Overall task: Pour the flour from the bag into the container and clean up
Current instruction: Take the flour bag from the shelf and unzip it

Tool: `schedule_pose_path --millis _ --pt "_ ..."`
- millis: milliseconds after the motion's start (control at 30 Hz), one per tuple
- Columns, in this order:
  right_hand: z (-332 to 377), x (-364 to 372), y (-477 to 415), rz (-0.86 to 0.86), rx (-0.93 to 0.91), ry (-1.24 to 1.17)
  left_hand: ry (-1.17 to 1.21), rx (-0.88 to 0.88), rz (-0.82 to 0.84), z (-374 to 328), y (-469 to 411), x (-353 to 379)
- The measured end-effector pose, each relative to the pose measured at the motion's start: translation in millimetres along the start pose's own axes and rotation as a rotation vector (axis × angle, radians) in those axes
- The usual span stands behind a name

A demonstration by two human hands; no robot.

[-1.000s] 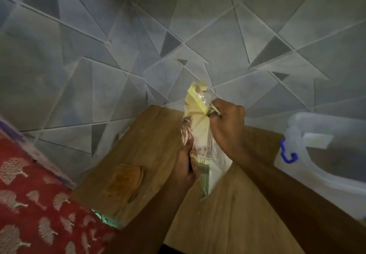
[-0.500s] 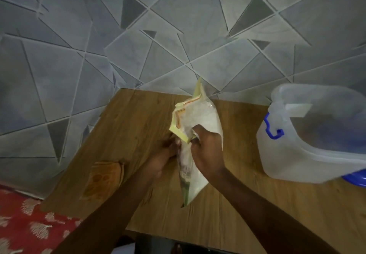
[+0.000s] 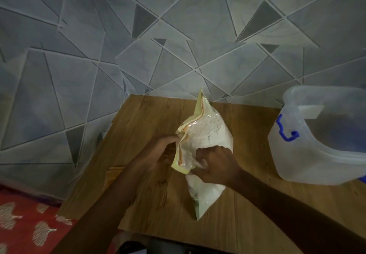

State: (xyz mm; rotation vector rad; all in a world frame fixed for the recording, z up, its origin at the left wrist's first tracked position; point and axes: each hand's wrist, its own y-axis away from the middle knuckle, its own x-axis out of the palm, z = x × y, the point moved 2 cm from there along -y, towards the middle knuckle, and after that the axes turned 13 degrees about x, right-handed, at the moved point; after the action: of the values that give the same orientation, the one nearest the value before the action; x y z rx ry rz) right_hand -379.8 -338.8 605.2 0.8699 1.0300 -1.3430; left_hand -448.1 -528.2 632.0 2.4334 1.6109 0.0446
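A clear plastic flour bag (image 3: 206, 133) with a yellow top edge stands on the wooden table (image 3: 150, 119), bulging with white flour. My left hand (image 3: 158, 152) pinches the bag's yellow top edge from the left. My right hand (image 3: 214, 164) grips the bag's front near the same edge. A translucent plastic container (image 3: 309, 154) with a blue latch (image 3: 285, 131) sits at the table's right, its mouth open and tilted toward me.
A grey tiled wall (image 3: 178, 35) with triangle patterns rises right behind the table. A red patterned cloth (image 3: 23, 226) lies at lower left, below the table's left edge. A brownish flat thing (image 3: 113, 174) shows partly beside my left forearm.
The view has swung right and down, bringing the container fully in. Both hands have lowered the bag onto the table and shifted to its yellow top edge, which is now spread wider.
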Motion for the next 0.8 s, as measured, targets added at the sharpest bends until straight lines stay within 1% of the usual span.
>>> schedule_pose_path --millis 67,200,267,300,367,400,467,500,567,600,667,800 --pt "-19.5 -9.5 -15.1 -0.006 -0.042 0.089 -0.095 0.008 0.03 -7.4 -0.9 1.2" --pt "-46.1 -30.3 -62.7 -0.097 -0.088 0.041 -0.316 0.021 0.045 -18.8 -1.0 1.8" --pt "-43.1 -40.7 -93.2 -0.17 -0.144 0.118 -0.47 0.008 0.06 -22.6 0.4 5.3" --pt "-41.0 -41.9 -107.1 -0.179 -0.207 0.181 -0.549 0.008 0.059 -24.4 1.5 7.5" --pt "-39.5 -36.8 -132.5 -0.108 -0.343 0.342 -0.724 0.05 0.046 -28.6 0.9 12.8" --pt "-40.8 -31.8 -142.9 -0.052 -0.383 0.42 -0.815 0.083 0.051 -29.6 -0.5 15.0" --pt "-39.2 -24.6 -154.1 -0.002 -0.425 0.522 -0.939 0.124 0.062 -34.5 0.6 20.5" --pt "-37.4 -24.2 -156.5 0.026 -0.412 0.55 -0.97 0.132 0.061 -36.1 0.1 22.9" --pt "-35.6 -23.9 -158.8 0.078 -0.345 0.559 -0.956 0.12 0.065 -36.5 -2.9 23.9" --pt "-37.6 -25.1 -161.4 0.058 -0.311 0.545 -0.928 0.091 0.051 -36.8 -4.2 21.6" --pt "-48.6 -28.6 -165.0 -0.022 -0.26 0.533 -0.858 0.017 0.014 -40.8 -8.1 16.2" --pt "-72.8 -39.1 -162.7 -0.208 -0.276 0.429 -0.9 -0.029 -0.021 -63.8 -7.4 17.9"
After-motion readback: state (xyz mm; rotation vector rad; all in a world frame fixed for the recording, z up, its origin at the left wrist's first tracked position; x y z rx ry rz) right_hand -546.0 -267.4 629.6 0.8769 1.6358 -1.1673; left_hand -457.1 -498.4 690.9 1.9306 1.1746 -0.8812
